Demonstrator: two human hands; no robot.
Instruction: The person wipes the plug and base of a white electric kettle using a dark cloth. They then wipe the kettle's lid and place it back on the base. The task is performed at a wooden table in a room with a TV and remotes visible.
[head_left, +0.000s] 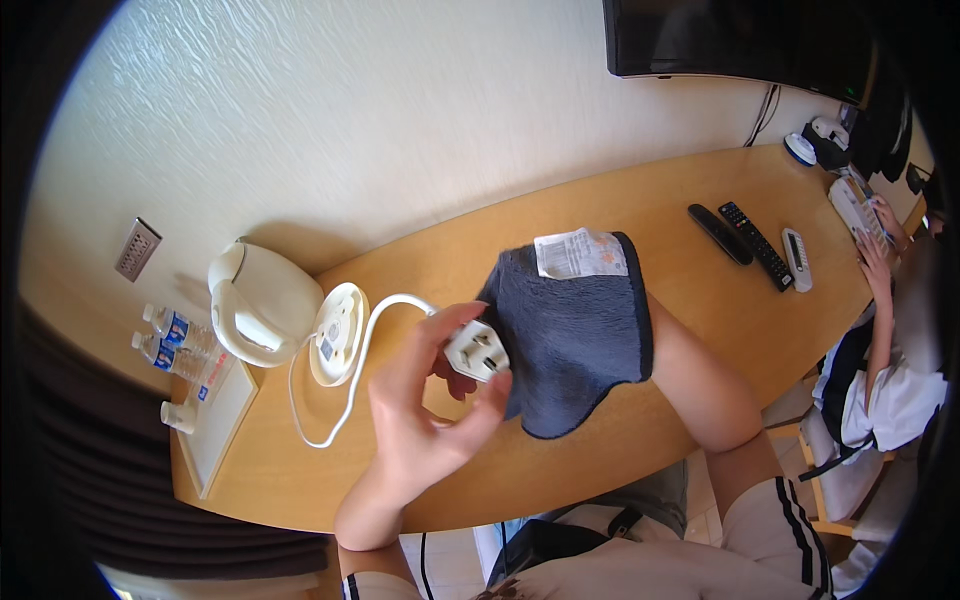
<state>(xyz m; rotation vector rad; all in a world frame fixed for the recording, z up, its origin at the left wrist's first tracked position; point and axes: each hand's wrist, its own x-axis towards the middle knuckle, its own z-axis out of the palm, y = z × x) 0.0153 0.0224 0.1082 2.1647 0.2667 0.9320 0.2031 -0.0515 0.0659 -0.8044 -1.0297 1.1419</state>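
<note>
My left hand (431, 405) grips a white three-pin power plug (478, 351) between thumb and fingers, its prongs facing up towards me. A dark grey plush cloth (574, 337) with a white printed label (581, 253) covers my right hand, whose fingers are hidden. My right forearm (697, 382) comes out from behind the cloth, whose left edge meets the plug. From the plug a white cord (367, 360) loops down to the desk. A round white kettle base (339, 334) is tipped up on its edge, underside showing. Beside it stands a cream electric kettle (262, 300).
Two water bottles (176, 341) and a paper cup (178, 417) sit by a white tray (225, 427) at the left. Several remote controls (755, 246) lie on the wooden desk (420, 487). At far right, another person's hands (875, 259) touch a white telephone (857, 206).
</note>
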